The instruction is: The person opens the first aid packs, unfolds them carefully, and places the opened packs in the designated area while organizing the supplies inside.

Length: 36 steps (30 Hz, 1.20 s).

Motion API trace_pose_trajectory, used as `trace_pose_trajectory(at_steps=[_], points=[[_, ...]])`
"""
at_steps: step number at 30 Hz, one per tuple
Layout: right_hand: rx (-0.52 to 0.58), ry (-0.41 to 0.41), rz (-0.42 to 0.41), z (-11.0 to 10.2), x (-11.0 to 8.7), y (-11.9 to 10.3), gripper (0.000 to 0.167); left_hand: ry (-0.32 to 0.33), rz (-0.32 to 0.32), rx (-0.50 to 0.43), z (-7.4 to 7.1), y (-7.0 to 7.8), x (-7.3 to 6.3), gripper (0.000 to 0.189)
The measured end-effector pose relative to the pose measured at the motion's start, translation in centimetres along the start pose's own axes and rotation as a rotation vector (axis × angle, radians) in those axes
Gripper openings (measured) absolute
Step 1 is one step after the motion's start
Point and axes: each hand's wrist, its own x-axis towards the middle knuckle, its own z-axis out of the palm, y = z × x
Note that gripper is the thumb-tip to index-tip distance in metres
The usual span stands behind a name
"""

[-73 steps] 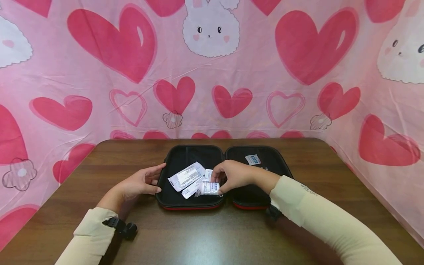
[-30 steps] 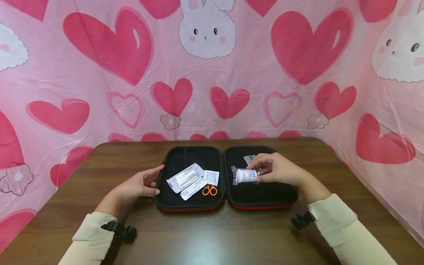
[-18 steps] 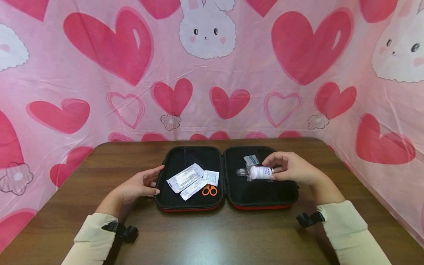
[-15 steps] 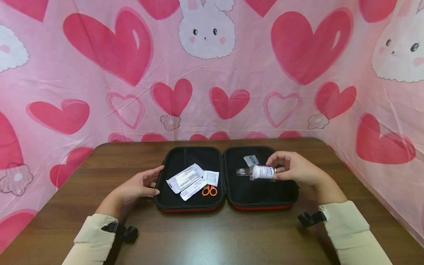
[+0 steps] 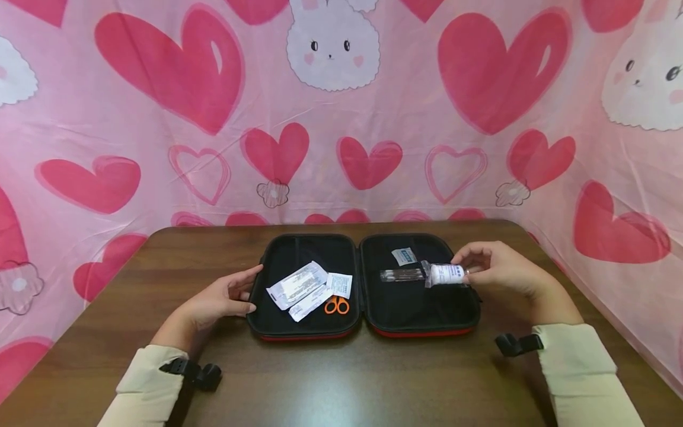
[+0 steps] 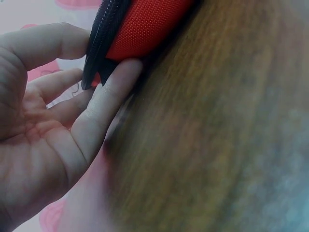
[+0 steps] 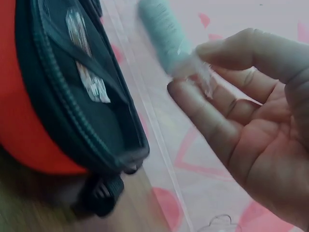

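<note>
My right hand (image 5: 504, 270) pinches one end of a white bandage roll (image 5: 447, 274) in clear wrapping, above the right half of a black zip case (image 5: 421, 311) lying unfolded. In the right wrist view, thumb and fingers grip the twisted wrapper end of the blurred bandage roll (image 7: 164, 36). My left hand (image 5: 213, 302) touches the case's left edge, thumb and forefinger spread along it. The left wrist view has those fingers (image 6: 111, 87) against the zip rim and red outer shell (image 6: 147, 29).
The case's left half contains white printed packets (image 5: 299, 286), a small sachet (image 5: 340, 284) and orange-handled scissors (image 5: 337, 305), partly covered. A clear packet of thin sticks (image 5: 401, 275) and another sachet (image 5: 404, 256) lie in the right half. Wooden table (image 5: 320, 379) surrounds the case.
My right hand has carried the bandage roll from the left half across to the right side of the case, uncovering the scissors handles. My left hand has stayed at the left edge.
</note>
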Motion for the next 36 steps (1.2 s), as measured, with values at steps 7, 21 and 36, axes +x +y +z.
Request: trace_pose_trajectory(at_steps=[7,21,36], points=[[-0.129,0.027,0.076,-0.6,-0.2,0.6,0.028,0.014,-0.009,0.005,-0.1,0.2,-0.2,0.088],[-0.219,-0.057,0.097,0.7,1.0,0.8,0.027,0.022,-0.017,0.008,0.0,0.3,-0.3,0.088],[-0.222,-0.14,0.021,3.5,2.4,1.2,0.024,0.02,-0.009,-0.008,0.1,0.0,-0.2,0.089]])
